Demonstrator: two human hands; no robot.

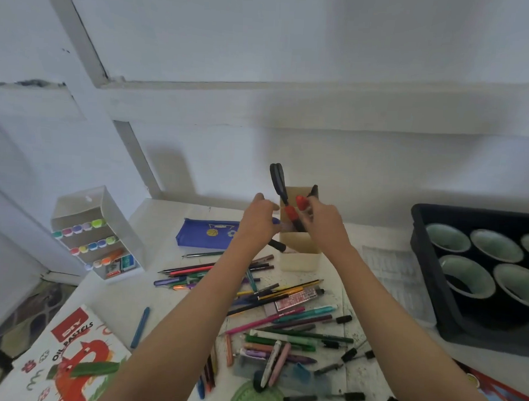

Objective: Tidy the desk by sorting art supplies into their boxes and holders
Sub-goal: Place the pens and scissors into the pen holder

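Both hands are raised together over the beige holder (299,255), which stands on the white surface (163,301) near the wall. The right hand (324,225) has its fingers curled around red-capped markers (291,212), whose caps point up just above the holder's rim. The left hand (258,222) is close beside it, fingers curled and mostly hidden behind the back of the hand. A purple piece (276,221) shows at its fingertips and the end of a black pen (278,245) sticks out beneath it, but I cannot tell whether the hand grips either one. Black-handled scissors (277,178) stand upright in the holder, handles up, just behind the markers.

Below the forearms a loose heap of pens and pencils (286,309) is spread over the surface, in front of the holder. A blue pencil case (208,233) lies flat to the left of the holder. Further left stands a white rack (107,213) with rows of coloured marker caps. An oil pastels box (72,352) lies at the lower left with a single blue pen (140,326) near it. A green protractor (256,398) sits at the bottom edge. On the right, a black tray (427,275) carries several pale bowls (464,276), and a printed sheet (395,280) lies between the tray and the holder.
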